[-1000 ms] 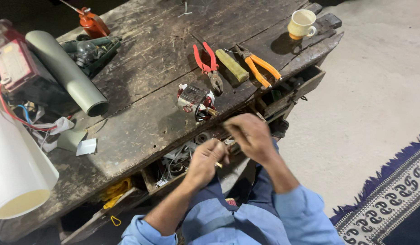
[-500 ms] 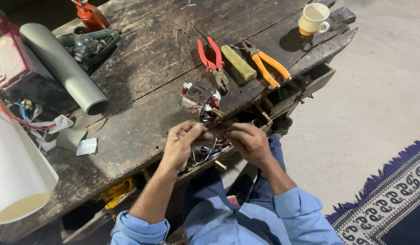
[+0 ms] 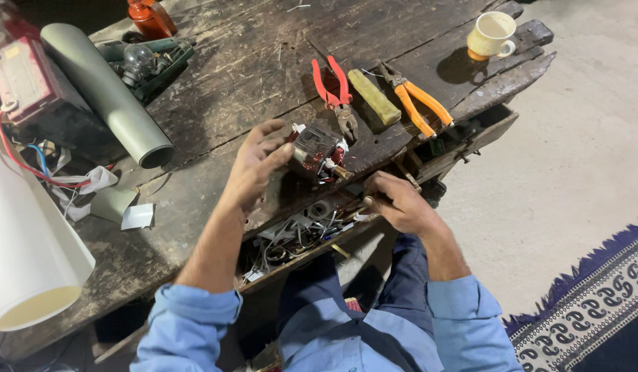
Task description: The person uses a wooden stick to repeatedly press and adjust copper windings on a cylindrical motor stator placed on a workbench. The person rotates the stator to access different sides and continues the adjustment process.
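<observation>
A: Old dark wooden bench (image 3: 229, 62), scarred and cracked, above a pale concrete floor (image 3: 588, 138) with a patterned rug (image 3: 594, 303) at the corner. Where to look first?

B: At the small motor part of bright metal and copper winding (image 3: 315, 148), sitting on the bench near its front edge, just behind the open drawer of tangled wires (image 3: 298, 231). Left hand (image 3: 257, 162) laid against its left side, grip wide, fingertips and thumb touching rather than clamping.

A: And the right hand (image 3: 402, 203)?

B: Down at the drawer's edge, grip closed narrow on a thin brass-tipped piece (image 3: 366, 201). Too small to name for certain.

A: Advice for handling, as a judgement?

B: Probably best to steady the motor part by its hard metal frame, never by the windings: fine copper, thin lacquer, easily nicked. Worth keeping it flat on the wood too, since the surface looks rough and grooved. Likely wise to hold the thin piece close to its tip for control.

A: Anything near enough to snag?

B: Red-handled pliers (image 3: 333, 86) just behind the part, almost touching. Beside them a yellow-green rectangular block (image 3: 375, 96), then orange-handled pliers (image 3: 419, 103). Smooth rubbery handles, dull steel noses.

A: Farther off?

B: Cream ceramic cup (image 3: 491, 34) at the far right corner, grey plastic tube (image 3: 105, 93) lying at a slant on the left, wide white pipe (image 3: 26, 255) nearer the left edge. Smooth, round, well apart from both hands.
</observation>
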